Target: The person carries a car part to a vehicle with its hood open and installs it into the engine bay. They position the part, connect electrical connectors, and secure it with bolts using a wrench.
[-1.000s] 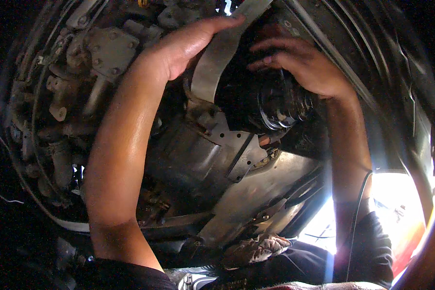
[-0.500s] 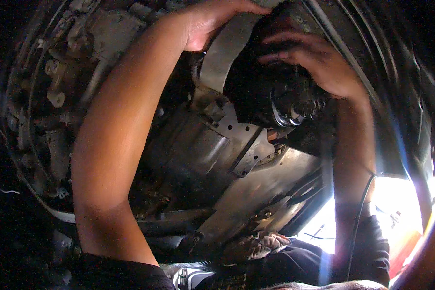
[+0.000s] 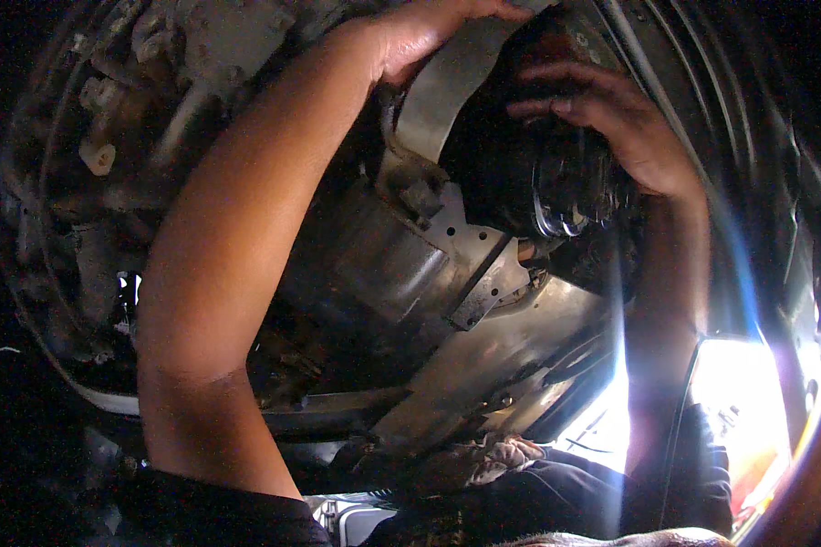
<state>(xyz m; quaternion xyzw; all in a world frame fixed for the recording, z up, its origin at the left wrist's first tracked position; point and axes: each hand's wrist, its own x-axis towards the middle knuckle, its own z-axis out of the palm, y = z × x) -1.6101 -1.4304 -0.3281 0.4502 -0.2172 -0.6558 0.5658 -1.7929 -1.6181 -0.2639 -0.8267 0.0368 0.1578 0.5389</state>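
Observation:
Both my arms reach up into the dark underside of a vehicle. My left hand [image 3: 433, 29] is at the top, beside the upper end of a curved grey metal strap [image 3: 445, 91]. One stretched finger passes over the strap's top; the other fingers are hidden. My right hand [image 3: 616, 118] is bent at the wrist over a black rounded part [image 3: 506, 159], its fingers stretched toward the left and apart. Whether the fingertips touch that part is too dark to tell. Below the hand, shiny metal rings [image 3: 556, 219] circle the black part.
A metal bracket with holes [image 3: 474, 242] sits under the strap, next to a grey housing [image 3: 392, 264]. Dirty mechanical parts [image 3: 100, 159] line the left side. Long metal edges [image 3: 693, 82] run along the right. Bright light comes in at the lower right past a thin cable [image 3: 682, 401].
The view has shifted slightly, so the strap, bracket and both hands appear a little further right. Both hands keep about the same places against the parts.

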